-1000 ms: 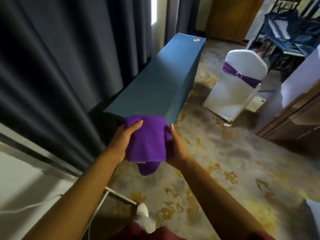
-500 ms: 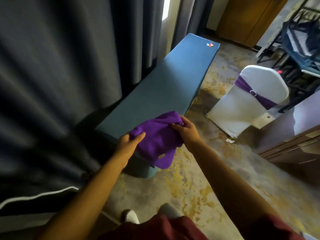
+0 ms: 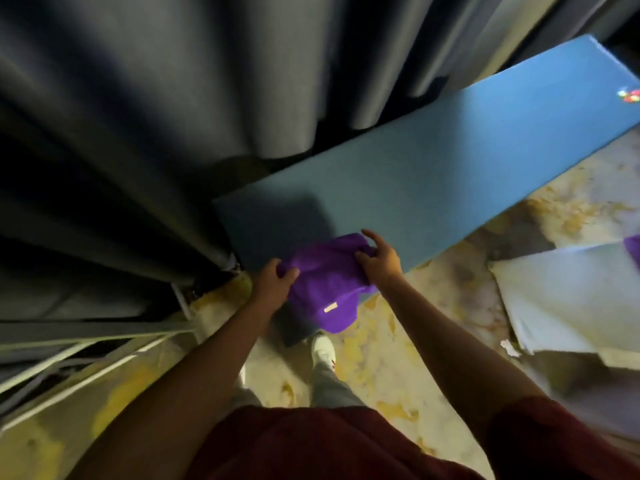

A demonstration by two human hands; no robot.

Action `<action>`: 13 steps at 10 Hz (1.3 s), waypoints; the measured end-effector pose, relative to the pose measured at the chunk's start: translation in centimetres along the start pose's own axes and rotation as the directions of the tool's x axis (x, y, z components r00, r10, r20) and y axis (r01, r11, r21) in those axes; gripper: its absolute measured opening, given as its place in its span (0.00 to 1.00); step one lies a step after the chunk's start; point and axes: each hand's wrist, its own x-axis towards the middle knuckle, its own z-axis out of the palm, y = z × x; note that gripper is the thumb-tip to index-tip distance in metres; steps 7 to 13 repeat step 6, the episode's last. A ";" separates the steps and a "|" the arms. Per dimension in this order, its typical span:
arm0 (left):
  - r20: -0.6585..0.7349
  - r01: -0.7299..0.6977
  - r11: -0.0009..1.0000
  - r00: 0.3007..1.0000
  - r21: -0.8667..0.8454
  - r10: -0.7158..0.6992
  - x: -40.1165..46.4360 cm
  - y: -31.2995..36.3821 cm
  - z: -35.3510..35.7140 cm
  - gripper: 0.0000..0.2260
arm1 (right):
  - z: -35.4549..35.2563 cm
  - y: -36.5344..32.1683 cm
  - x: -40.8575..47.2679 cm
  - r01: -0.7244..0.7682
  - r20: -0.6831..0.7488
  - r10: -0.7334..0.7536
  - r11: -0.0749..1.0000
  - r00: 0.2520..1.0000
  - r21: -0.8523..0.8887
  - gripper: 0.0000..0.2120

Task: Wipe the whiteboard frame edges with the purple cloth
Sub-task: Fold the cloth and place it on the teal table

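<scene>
A purple cloth (image 3: 323, 282) with a small tan label hangs between both my hands over the near end of a long blue-covered table (image 3: 433, 188). My left hand (image 3: 273, 282) grips the cloth's left edge. My right hand (image 3: 379, 263) pinches its upper right part, with the forefinger raised. The cloth's lower corner droops past the table's near edge. Pale metal bars of a stand (image 3: 104, 344) lie at the lower left; I cannot tell whether they belong to the whiteboard. No whiteboard surface is in view.
Dark grey curtains (image 3: 156, 116) fill the left and top. A white chair cover (image 3: 571, 299) with a purple sash sits at the right. Small coloured objects (image 3: 628, 96) lie at the table's far end. My shoe (image 3: 323, 348) stands on yellow-patterned carpet below the cloth.
The view has tilted down and swung left, so the table now runs to the upper right. Both hands still hold the cloth, now lower over the table's near end.
</scene>
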 end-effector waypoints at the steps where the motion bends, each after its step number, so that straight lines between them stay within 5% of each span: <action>1: -0.120 0.026 0.990 0.993 0.140 -0.009 0.6 0.0 1.0 0.20 | -0.2 0.2 1.5 -0.019 0.098 0.021 1.000 0.995 -0.025 0.29; 2: -0.255 -0.027 0.942 0.960 0.335 0.119 -0.1 -0.1 2.1 0.34 | -0.3 0.6 1.8 0.091 0.108 -0.072 0.978 0.992 -0.190 0.31; 3: -0.089 -0.164 0.747 0.954 0.644 0.286 -1.1 0.0 3.3 0.37 | -0.4 0.7 1.3 0.389 0.172 -0.349 0.826 0.921 -0.408 0.27; 4: 0.169 -0.215 0.635 0.977 0.742 0.134 -2.6 -0.8 4.0 0.33 | -0.1 0.4 -0.3 0.535 0.528 -0.222 0.625 0.820 -0.568 0.29; 5: 0.245 -0.213 0.655 0.968 0.725 0.044 -3.3 -0.5 3.2 0.33 | 0.0 -0.2 -0.5 0.554 0.621 -0.026 0.482 0.784 -0.679 0.31; 6: 0.085 -0.151 0.818 0.988 0.554 0.125 -3.4 3.3 -0.2 0.30 | -1.1 -5.2 0.9 0.566 0.605 -0.090 0.480 0.791 -0.670 0.28; 13: 0.085 -0.151 0.818 0.988 0.554 0.125 -3.4 3.3 -0.2 0.30 | -1.1 -5.2 0.9 0.566 0.605 -0.090 0.480 0.791 -0.670 0.28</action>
